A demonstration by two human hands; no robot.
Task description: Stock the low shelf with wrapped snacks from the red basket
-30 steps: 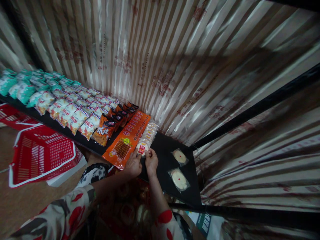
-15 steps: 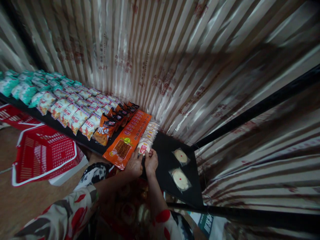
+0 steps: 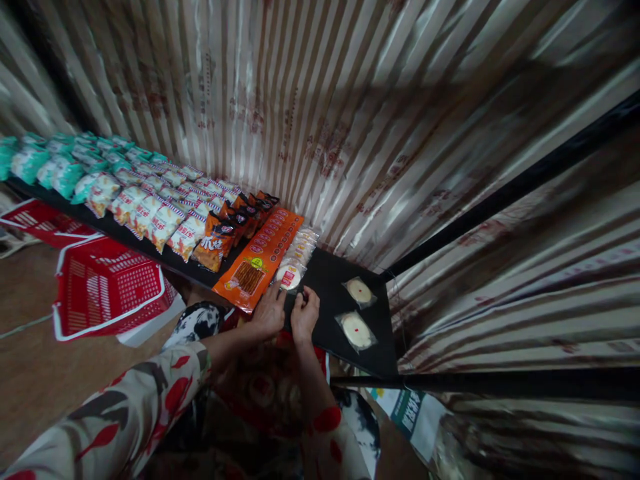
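A row of round pale crackers in clear wrappers (image 3: 290, 275) lies overlapping along the shelf, the front one bearing a red label. At its near edge my left hand (image 3: 269, 312) rests with fingers stretched out, close against the wrapper and the orange packet's corner. My right hand (image 3: 305, 316) is just right of the front wrapper, thumb and fingers slightly curled and apart, nothing visible in them. Left of the row, a large flat orange snack packet (image 3: 260, 260) lies slanted. Two more wrapped round crackers, one farther back (image 3: 359, 291) and one nearer (image 3: 357, 330), lie apart to the right.
On the black shelf (image 3: 327, 287), orange-black snack bags (image 3: 213, 243), white bags (image 3: 165, 223) and teal bags (image 3: 55, 173) stand in rows leftward. A red basket (image 3: 107, 287) is on the floor. Black bars (image 3: 500, 200) and a striped curtain (image 3: 280, 100) border the shelf.
Both hands have drawn back slightly from the front wrapped cracker. My right hand's fingers have come off it. The view has shifted a little.
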